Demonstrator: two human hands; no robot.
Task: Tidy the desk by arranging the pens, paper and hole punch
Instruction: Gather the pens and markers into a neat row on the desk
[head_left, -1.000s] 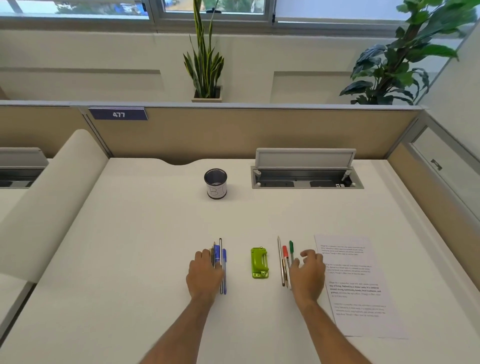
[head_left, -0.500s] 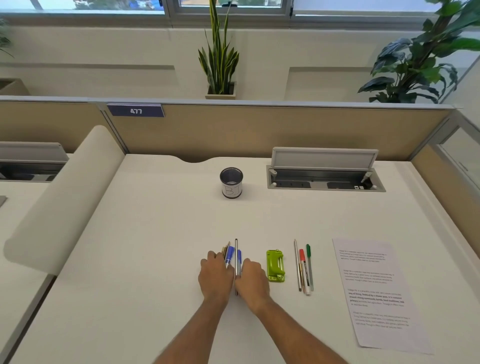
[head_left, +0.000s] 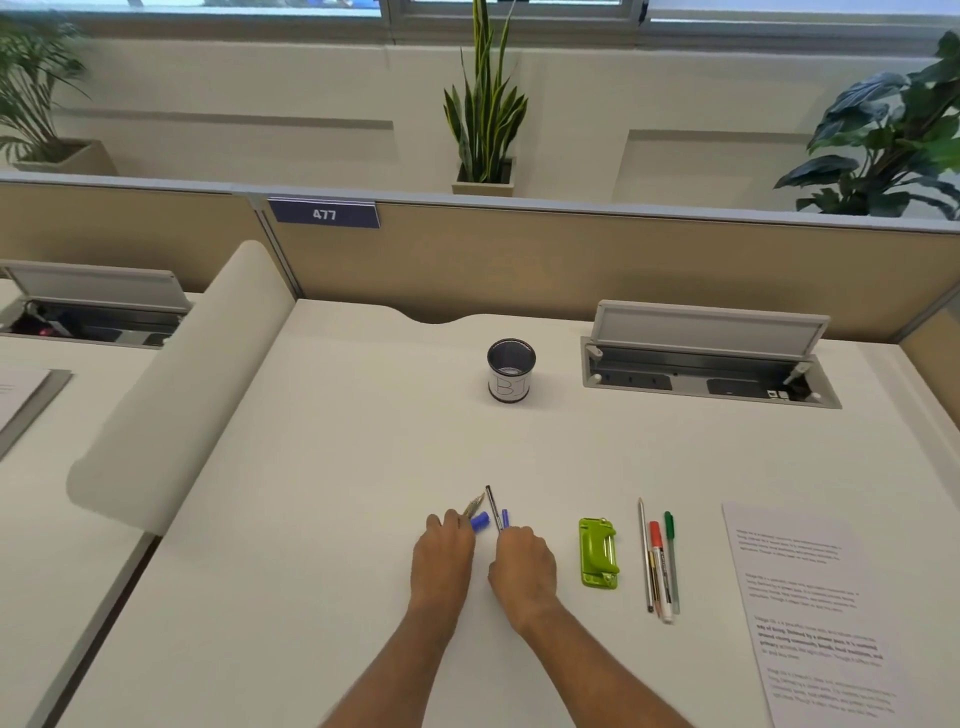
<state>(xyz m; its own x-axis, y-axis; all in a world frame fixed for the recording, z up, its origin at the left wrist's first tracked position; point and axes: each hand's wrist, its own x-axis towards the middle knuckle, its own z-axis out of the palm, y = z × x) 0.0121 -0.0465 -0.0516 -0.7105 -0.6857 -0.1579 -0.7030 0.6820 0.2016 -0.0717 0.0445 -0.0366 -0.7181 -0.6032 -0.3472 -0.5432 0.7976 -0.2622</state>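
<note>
Both hands sit side by side over a small bunch of pens (head_left: 491, 512) on the white desk (head_left: 337, 493). My left hand (head_left: 443, 553) covers the blue-capped pen and a pale one, fingers curled round them. My right hand (head_left: 523, 566) grips the thin dark pen and a blue one from the right. A green hole punch (head_left: 598, 552) lies just right of my right hand. Three more pens (head_left: 658, 564), silver, red-capped and green-capped, lie in a row beyond it. A printed sheet of paper (head_left: 810, 608) lies at the right edge.
A dark mesh pen cup (head_left: 510, 370) with a white label stands at the back centre. An open cable tray (head_left: 706, 364) is set into the desk at the back right. A rounded white divider (head_left: 182, 379) borders the left side; a tan partition (head_left: 571, 260) runs behind.
My right hand left the three pens on the right and crossed over the hole punch to join my left hand at the left bunch. The left pens now fan apart at their tips.
</note>
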